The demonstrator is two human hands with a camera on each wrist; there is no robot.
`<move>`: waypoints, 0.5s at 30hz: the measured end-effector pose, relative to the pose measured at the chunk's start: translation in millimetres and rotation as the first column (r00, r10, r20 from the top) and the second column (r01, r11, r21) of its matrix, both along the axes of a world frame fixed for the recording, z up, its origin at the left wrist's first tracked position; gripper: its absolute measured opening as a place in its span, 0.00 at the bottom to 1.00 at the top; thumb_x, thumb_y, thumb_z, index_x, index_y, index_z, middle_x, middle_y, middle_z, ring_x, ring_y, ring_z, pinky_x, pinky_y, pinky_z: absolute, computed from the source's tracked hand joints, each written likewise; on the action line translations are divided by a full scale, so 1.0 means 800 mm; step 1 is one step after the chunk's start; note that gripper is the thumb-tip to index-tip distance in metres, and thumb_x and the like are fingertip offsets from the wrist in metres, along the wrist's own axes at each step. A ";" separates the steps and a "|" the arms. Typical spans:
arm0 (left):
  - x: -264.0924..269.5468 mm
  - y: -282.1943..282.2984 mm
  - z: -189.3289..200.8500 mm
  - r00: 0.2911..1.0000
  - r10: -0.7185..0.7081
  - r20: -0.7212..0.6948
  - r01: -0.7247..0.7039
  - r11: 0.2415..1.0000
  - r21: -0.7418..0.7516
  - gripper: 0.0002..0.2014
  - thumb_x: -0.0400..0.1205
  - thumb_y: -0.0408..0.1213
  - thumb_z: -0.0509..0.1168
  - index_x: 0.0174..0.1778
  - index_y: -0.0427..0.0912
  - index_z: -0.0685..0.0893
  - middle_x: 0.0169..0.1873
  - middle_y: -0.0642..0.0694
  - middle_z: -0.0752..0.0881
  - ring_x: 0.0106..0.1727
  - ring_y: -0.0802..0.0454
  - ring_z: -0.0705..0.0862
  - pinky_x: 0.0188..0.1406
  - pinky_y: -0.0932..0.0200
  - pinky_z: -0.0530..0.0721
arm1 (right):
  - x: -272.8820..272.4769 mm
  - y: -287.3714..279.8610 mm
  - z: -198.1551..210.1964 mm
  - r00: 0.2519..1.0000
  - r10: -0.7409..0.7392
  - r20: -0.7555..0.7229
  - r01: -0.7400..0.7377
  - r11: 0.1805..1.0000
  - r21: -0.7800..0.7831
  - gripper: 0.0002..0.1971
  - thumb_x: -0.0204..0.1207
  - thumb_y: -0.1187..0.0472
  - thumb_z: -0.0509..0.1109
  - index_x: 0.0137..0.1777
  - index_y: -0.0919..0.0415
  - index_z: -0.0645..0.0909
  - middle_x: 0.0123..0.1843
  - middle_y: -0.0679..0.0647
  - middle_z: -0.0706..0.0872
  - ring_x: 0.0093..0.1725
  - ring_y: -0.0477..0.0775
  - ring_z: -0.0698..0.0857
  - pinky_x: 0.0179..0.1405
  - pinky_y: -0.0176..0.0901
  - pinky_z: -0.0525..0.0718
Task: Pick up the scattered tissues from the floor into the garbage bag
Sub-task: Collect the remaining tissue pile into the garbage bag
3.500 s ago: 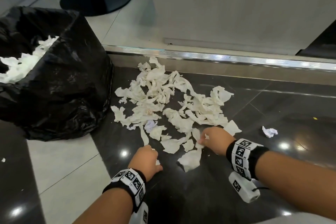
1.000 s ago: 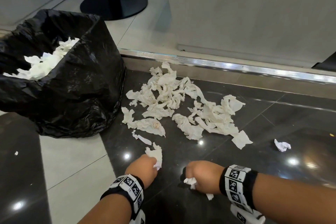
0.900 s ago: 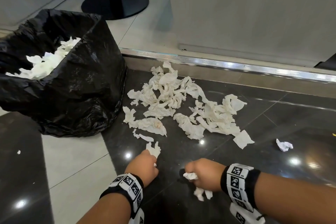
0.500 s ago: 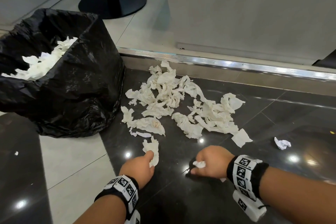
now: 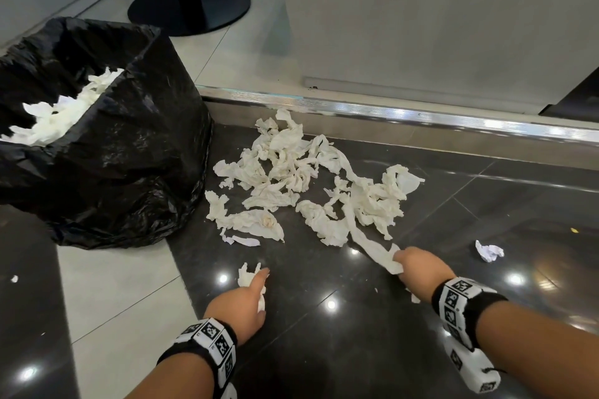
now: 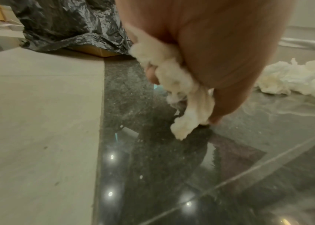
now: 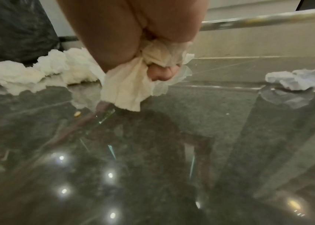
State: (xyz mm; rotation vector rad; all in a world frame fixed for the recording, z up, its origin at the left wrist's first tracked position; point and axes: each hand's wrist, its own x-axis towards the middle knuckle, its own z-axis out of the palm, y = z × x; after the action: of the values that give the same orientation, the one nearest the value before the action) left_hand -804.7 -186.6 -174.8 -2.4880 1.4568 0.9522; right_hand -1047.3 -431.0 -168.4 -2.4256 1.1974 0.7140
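From the head view, our left hand (image 5: 241, 300) squeezes a small wad (image 5: 248, 275), and our right hand (image 5: 418, 269) grips a long strip (image 5: 372, 244) that runs back into the pile of tissues (image 5: 308, 188) on the dark floor (image 5: 324, 350). If we pull hard, the strip may tear. The garbage bag (image 5: 129, 155) already has white tissues inside. At our left wrist, fingers (image 6: 229, 85) curl on the wad. At our right wrist, fingers (image 7: 160, 74) clamp the strip; a crumpled ball (image 7: 297, 79) lies apart.

A round black pedestal base (image 5: 189, 8) with its pole stands on the pale tiles. A shiny metal strip (image 5: 405, 116) edges the step beside the dark polished floor (image 5: 324, 350).
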 end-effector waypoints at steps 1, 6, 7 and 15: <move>0.002 0.000 0.000 1.000 0.005 -0.006 -0.005 1.000 0.018 0.34 0.81 0.46 0.59 0.80 0.55 0.50 0.41 0.51 0.80 0.41 0.51 0.79 0.48 0.55 0.81 | 0.002 0.004 0.001 1.000 0.010 0.022 -0.010 1.000 -0.004 0.09 0.77 0.56 0.64 0.53 0.57 0.81 0.47 0.52 0.78 0.54 0.58 0.85 0.45 0.41 0.76; 0.008 -0.001 0.002 0.996 -0.035 0.076 0.026 0.993 0.112 0.19 0.83 0.48 0.57 0.69 0.50 0.69 0.59 0.47 0.84 0.60 0.46 0.82 0.57 0.52 0.81 | -0.002 -0.009 0.020 0.967 -0.135 0.216 0.150 0.987 -0.052 0.12 0.71 0.52 0.73 0.51 0.56 0.83 0.52 0.51 0.82 0.53 0.54 0.84 0.51 0.41 0.81; 0.008 -0.002 0.003 0.994 -0.055 0.094 0.043 0.992 0.120 0.17 0.83 0.48 0.57 0.68 0.50 0.70 0.59 0.47 0.84 0.60 0.46 0.83 0.56 0.53 0.81 | -0.006 -0.017 0.025 0.929 -0.227 0.291 0.245 0.969 -0.029 0.07 0.70 0.58 0.72 0.48 0.56 0.82 0.50 0.52 0.84 0.49 0.55 0.85 0.46 0.41 0.83; 0.039 -0.017 0.032 0.956 -0.232 0.181 0.186 0.954 0.235 0.15 0.78 0.38 0.57 0.60 0.47 0.80 0.61 0.47 0.77 0.60 0.45 0.81 0.56 0.53 0.80 | -0.080 -0.079 0.038 0.645 -0.632 0.430 0.672 0.737 0.075 0.11 0.76 0.66 0.60 0.45 0.51 0.81 0.41 0.58 0.87 0.34 0.59 0.86 0.27 0.38 0.80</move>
State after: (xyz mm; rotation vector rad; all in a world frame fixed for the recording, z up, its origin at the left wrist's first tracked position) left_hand -773.3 -199.8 -148.8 -2.1539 1.4314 0.7427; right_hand -1111.0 -494.3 -138.3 -1.8188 1.7625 -0.1067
